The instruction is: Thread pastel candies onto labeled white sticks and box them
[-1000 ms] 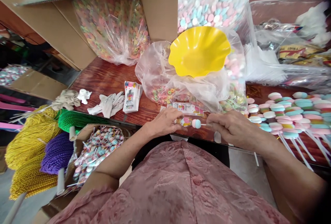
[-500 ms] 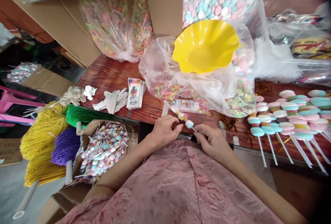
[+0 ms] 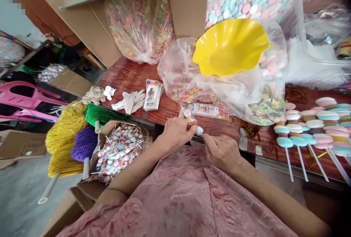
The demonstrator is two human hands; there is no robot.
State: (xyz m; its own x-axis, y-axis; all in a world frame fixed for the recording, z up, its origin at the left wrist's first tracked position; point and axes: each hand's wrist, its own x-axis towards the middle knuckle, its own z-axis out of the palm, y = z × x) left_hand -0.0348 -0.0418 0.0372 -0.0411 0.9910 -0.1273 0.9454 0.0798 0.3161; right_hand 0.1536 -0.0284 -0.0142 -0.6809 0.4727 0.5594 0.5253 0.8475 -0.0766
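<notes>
Holding between both hands: one candy stick [image 3: 199, 131], just off the near edge of the table [image 3: 128, 78] and above the person's pink blouse [image 3: 192, 197]. Long axis: slanted, running from about 11 o'clock to 5 o'clock, with the candy end pointing to 11 o'clock and the bare stick end to 5 o'clock. A printed sleeve [image 3: 188, 114] covers the upper candies, and its loose end juts out at 11 o'clock. One pale blue-and-white piece shows bare below it. Left hand [image 3: 178, 133]: closed, thumb and fingertips pinching the sleeve's lower end. Right hand [image 3: 222, 151]: closed, fingertips pinched on the stick just below the candy. At 12 o'clock of the hands: yellow bowl [image 3: 230, 47], tilted, resting on a clear bag of ring candies [image 3: 186, 83]. At 3 o'clock: row of unwrapped candy sticks [image 3: 301, 131] lying on the table, stems overhanging its edge. At 9 o'clock: cardboard box of wrapped lollipops [image 3: 120, 151], with yellow [image 3: 65, 131], green [image 3: 101, 114] and purple [image 3: 83, 147] cord bundles beside it. At 10 o'clock: stack of sleeves [image 3: 153, 94] and white gloves [image 3: 131, 100].
</notes>
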